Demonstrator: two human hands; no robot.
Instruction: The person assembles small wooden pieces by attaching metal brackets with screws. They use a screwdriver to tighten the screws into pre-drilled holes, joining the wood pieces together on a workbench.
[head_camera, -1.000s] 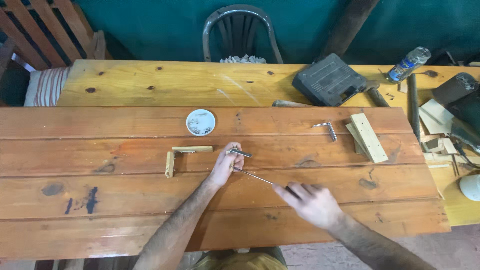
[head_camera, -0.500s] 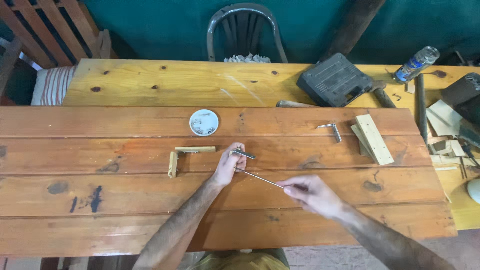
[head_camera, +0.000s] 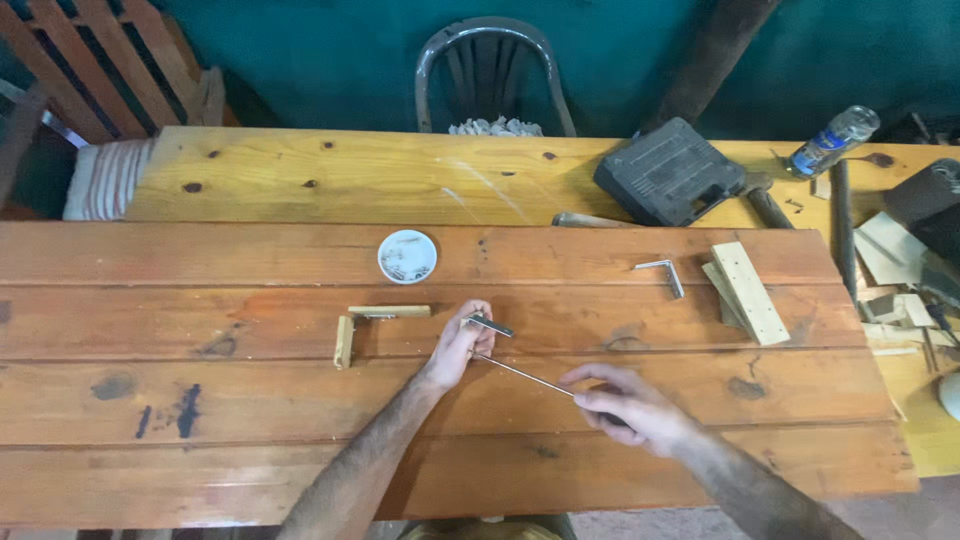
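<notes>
You are looking straight down on a reddish-brown plank door or tabletop (head_camera: 250, 400) laid flat, its long boards running left to right, with a paler pine workbench (head_camera: 330, 180) behind it and a dark teal wall beyond that

Nearest to you, your right hand (head_camera: 625, 405) is closed around the handle end of a long thin screwdriver (head_camera: 525, 373), fingers curled over so the grip itself is hidden. The slim shaft runs up and to the left across the boards, held low and nearly flat, so its tip meets the work from the side.

Your left hand (head_camera: 462, 345) sits at the shaft's far end, fingers pinched together on a small dark metal bracket (head_camera: 490, 325) that rests on the plank; the pinch looks meant to keep the piece from shifting where the tip meets it.

Just left of that hand lies a pale wooden L-shaped piece (head_camera: 370, 322), flat on the boards and apart from your fingers. A little further back stands a small white dish (head_camera: 407, 257) of what seem to be screws, kept within easy reach.

Off to the right lie a metal angle bracket (head_camera: 662, 273) and some pale wood offcuts (head_camera: 745, 292). On the bench behind are a dark tool case (head_camera: 668, 172) and a plastic bottle (head_camera: 832, 140), and a grey chair (head_camera: 495, 75) stands against the wall
</notes>
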